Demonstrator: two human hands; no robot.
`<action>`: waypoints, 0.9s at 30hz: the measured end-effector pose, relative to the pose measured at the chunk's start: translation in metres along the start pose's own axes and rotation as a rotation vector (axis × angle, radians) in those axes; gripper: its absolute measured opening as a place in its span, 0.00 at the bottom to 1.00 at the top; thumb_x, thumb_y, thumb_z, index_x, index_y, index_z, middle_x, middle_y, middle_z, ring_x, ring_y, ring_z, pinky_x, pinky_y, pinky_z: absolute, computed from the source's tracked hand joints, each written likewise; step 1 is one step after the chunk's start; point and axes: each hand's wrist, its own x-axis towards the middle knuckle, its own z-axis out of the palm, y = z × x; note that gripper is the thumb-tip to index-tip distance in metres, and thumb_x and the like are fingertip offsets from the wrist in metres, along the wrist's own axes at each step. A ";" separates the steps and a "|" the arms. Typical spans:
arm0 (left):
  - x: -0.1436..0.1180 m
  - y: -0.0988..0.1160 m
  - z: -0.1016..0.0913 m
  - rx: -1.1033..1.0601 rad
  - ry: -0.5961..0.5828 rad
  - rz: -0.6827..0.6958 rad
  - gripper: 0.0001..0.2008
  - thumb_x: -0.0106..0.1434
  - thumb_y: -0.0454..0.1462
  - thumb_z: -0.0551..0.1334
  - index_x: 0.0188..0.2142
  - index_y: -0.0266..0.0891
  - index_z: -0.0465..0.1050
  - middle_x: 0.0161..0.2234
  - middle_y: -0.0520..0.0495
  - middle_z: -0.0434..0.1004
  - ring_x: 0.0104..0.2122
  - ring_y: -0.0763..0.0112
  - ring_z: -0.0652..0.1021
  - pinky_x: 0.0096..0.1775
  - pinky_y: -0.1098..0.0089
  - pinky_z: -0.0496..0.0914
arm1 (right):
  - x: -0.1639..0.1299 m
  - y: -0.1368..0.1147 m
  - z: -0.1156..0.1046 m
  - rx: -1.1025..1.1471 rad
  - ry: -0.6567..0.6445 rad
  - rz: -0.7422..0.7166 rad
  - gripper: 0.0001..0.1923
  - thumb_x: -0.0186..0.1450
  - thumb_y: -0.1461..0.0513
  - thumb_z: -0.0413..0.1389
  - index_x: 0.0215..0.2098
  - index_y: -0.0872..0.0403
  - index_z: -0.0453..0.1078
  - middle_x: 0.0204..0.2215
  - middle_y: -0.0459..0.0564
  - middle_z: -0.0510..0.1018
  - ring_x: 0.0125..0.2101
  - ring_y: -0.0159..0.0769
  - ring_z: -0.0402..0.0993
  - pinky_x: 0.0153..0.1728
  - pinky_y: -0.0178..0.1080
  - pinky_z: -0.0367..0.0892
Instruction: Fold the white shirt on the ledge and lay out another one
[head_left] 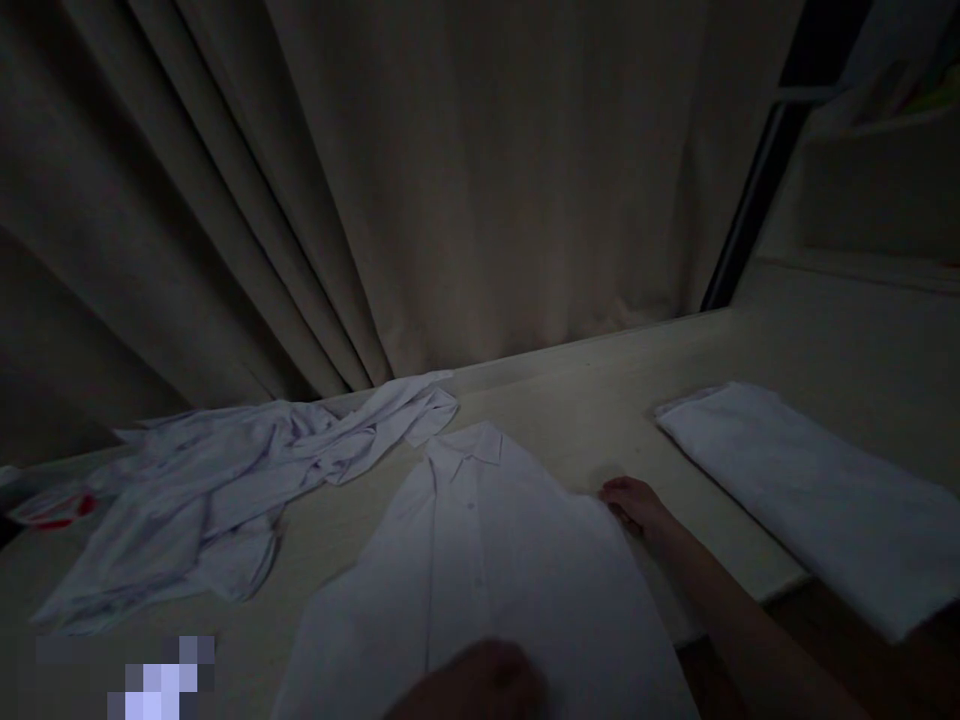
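Observation:
A white button-up shirt (517,570) lies spread face up on the pale table, its collar pointing away from me and its front placket running toward me. Beside its right-hand edge, below the shoulder, my right hand (634,505) has its fingers curled at the fabric, apparently gripping it. My left hand (484,680) is over the lower front of the shirt at the bottom of the view. It is dark and blurred, so its fingers cannot be made out. The shirt's lower part runs out of view.
Crumpled white shirts (247,480) are heaped at the left, near a red and white item (56,508). A folded white cloth (810,490) lies at the right, reaching past the table edge. Behind the table (592,400) hangs a beige curtain (510,180); a shelf (877,190) stands far right.

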 end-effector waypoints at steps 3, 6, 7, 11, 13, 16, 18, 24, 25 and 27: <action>0.068 0.029 -0.080 0.222 0.327 0.055 0.18 0.65 0.47 0.48 0.40 0.39 0.70 0.39 0.45 0.76 0.38 0.68 0.75 0.41 0.65 0.67 | 0.005 0.009 -0.002 -0.030 0.006 -0.077 0.11 0.50 0.61 0.58 0.32 0.55 0.71 0.15 0.41 0.71 0.16 0.28 0.64 0.18 0.33 0.56; 0.128 0.053 -0.134 0.637 0.713 0.074 0.17 0.65 0.43 0.46 0.40 0.40 0.71 0.39 0.43 0.77 0.40 0.65 0.76 0.41 0.65 0.67 | 0.010 0.017 -0.007 -0.163 -0.016 -0.268 0.11 0.51 0.60 0.57 0.31 0.56 0.74 0.28 0.50 0.80 0.30 0.36 0.75 0.34 0.37 0.67; 0.144 0.058 -0.146 0.694 0.763 0.067 0.17 0.65 0.42 0.46 0.40 0.40 0.71 0.40 0.42 0.77 0.40 0.63 0.76 0.41 0.64 0.67 | 0.011 0.019 -0.009 -0.220 -0.027 -0.329 0.11 0.52 0.59 0.56 0.32 0.56 0.75 0.32 0.52 0.81 0.35 0.39 0.76 0.39 0.39 0.67; 0.195 0.060 -0.168 0.817 0.815 0.041 0.20 0.66 0.40 0.44 0.45 0.39 0.71 0.44 0.37 0.73 0.42 0.59 0.76 0.40 0.62 0.68 | 0.010 0.021 -0.014 -0.384 -0.082 -0.417 0.13 0.57 0.58 0.52 0.35 0.54 0.76 0.37 0.53 0.81 0.39 0.40 0.76 0.43 0.41 0.67; 0.212 0.055 -0.170 0.884 0.768 0.068 0.20 0.66 0.39 0.44 0.51 0.44 0.68 0.45 0.40 0.72 0.42 0.62 0.77 0.40 0.64 0.68 | 0.007 0.019 -0.014 -0.452 -0.092 -0.426 0.13 0.59 0.58 0.51 0.35 0.52 0.76 0.37 0.51 0.81 0.38 0.38 0.76 0.42 0.40 0.66; 0.229 0.047 -0.170 0.966 0.654 0.117 0.20 0.66 0.39 0.45 0.55 0.53 0.64 0.43 0.46 0.73 0.41 0.65 0.77 0.39 0.68 0.68 | 0.002 0.015 -0.012 -0.573 -0.041 -0.420 0.13 0.61 0.58 0.50 0.35 0.49 0.76 0.35 0.48 0.81 0.36 0.37 0.76 0.39 0.39 0.66; 0.236 0.044 -0.169 1.003 0.617 0.114 0.20 0.67 0.40 0.43 0.54 0.53 0.65 0.42 0.46 0.74 0.41 0.65 0.77 0.39 0.68 0.68 | -0.002 0.013 -0.009 -0.660 0.019 -0.419 0.12 0.62 0.58 0.49 0.35 0.48 0.76 0.35 0.48 0.81 0.36 0.37 0.76 0.37 0.39 0.65; 0.244 0.045 -0.160 1.087 0.651 0.040 0.23 0.67 0.43 0.39 0.55 0.48 0.64 0.42 0.41 0.73 0.39 0.62 0.77 0.36 0.65 0.69 | -0.015 0.014 -0.008 -0.921 0.143 -0.458 0.14 0.66 0.60 0.44 0.33 0.50 0.71 0.33 0.48 0.79 0.33 0.37 0.75 0.29 0.38 0.60; 0.244 0.045 -0.158 1.099 0.657 0.037 0.23 0.67 0.43 0.39 0.56 0.48 0.63 0.42 0.41 0.73 0.39 0.61 0.77 0.36 0.65 0.69 | -0.017 0.015 -0.008 -0.943 0.159 -0.460 0.14 0.66 0.60 0.43 0.33 0.50 0.70 0.33 0.48 0.78 0.32 0.37 0.75 0.29 0.38 0.59; 0.243 0.047 -0.153 1.119 0.671 0.033 0.24 0.67 0.46 0.38 0.56 0.47 0.62 0.42 0.41 0.73 0.39 0.60 0.77 0.36 0.64 0.69 | -0.020 0.018 -0.010 -0.978 0.193 -0.457 0.13 0.67 0.60 0.43 0.33 0.51 0.69 0.33 0.48 0.78 0.31 0.37 0.75 0.27 0.37 0.57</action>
